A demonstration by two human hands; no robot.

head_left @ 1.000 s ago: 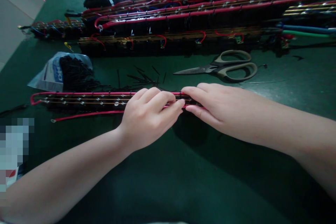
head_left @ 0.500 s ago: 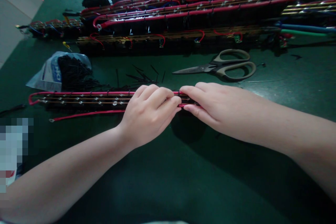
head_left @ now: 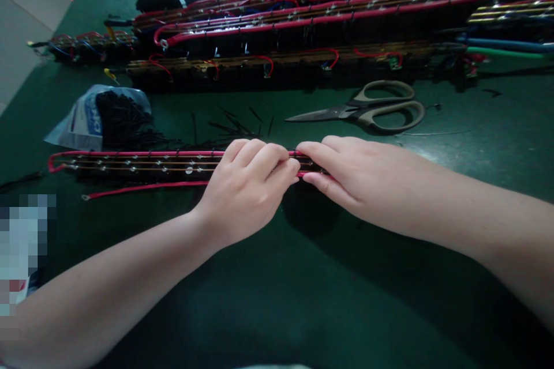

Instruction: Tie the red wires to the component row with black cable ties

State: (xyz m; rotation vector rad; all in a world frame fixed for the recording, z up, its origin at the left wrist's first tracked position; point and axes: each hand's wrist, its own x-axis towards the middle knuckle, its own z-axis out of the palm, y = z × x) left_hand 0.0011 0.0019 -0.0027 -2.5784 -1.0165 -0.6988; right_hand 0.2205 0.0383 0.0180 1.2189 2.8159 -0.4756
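The right grip (head_left: pixel 359 176) is clamped across the strip (head_left: pixel 147 166), thumb on near side, fingers on far side; the left grip (head_left: pixel 249 193) is closed over it also, its fingertips partly hidden. Perhaps this holds the red wire (head_left: pixel 168 153) flat. The strip lies mid-counter (head_left: pixel 277 305), one end toward the left edge. Beyond, scissors (head_left: pixel 346 111) and bag (head_left: pixel 86 121) lie, probably for easy reach.

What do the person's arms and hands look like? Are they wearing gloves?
No gloves! The left hand and right hand are bare. Both forearms are bare too, with no sleeves showing. I see no watch or bracelet, and no rings, though some fingers are partly hidden.
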